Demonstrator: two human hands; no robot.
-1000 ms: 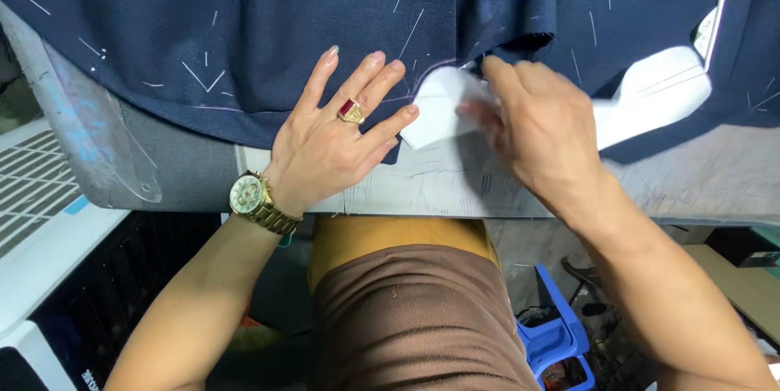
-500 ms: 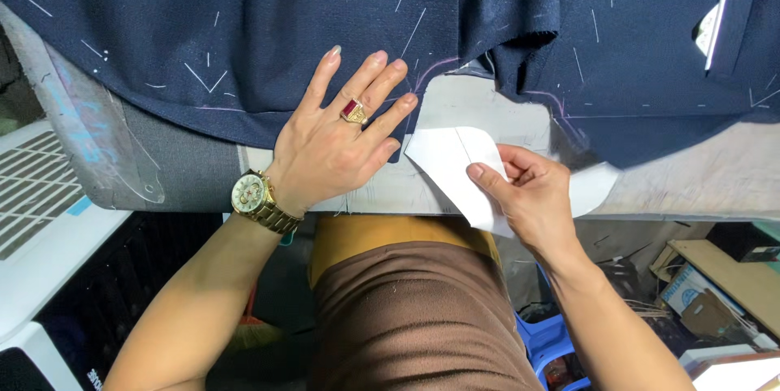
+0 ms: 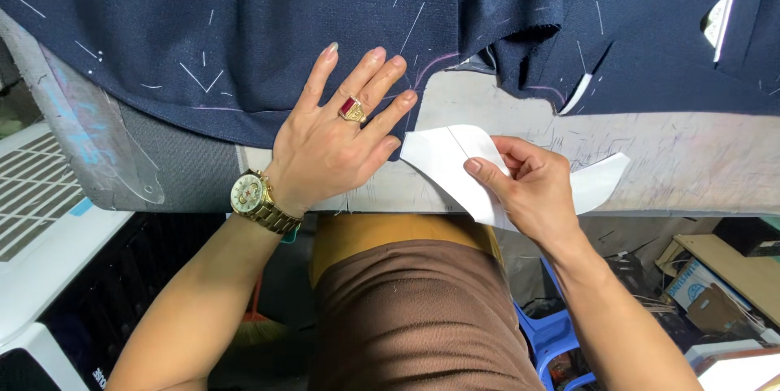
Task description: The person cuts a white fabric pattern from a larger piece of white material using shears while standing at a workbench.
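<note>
A navy jacket piece (image 3: 268, 25) with white chalk and thread marks lies spread over the worktable (image 3: 699, 164). My left hand (image 3: 337, 135), wearing a red-stone ring and a gold watch, lies flat with fingers apart, pressing the cloth's lower edge. My right hand (image 3: 528, 184) pinches a curved white paper pattern (image 3: 447, 159) near the table's front edge, just below a cut-out curve in the cloth. The pattern's far end (image 3: 601, 180) sticks out past my right hand.
A clear curved ruler (image 3: 89, 131) lies at the table's left end. A white slatted unit (image 3: 41, 220) stands at the left. Below right sit a blue plastic stool (image 3: 552, 334) and cardboard boxes (image 3: 715, 277). A breast pocket (image 3: 731, 17) holds white paper.
My right hand has drawn the white pattern out from under the cloth toward the table's front edge. The cloth flap has dropped back flat. My left hand has stayed put.
</note>
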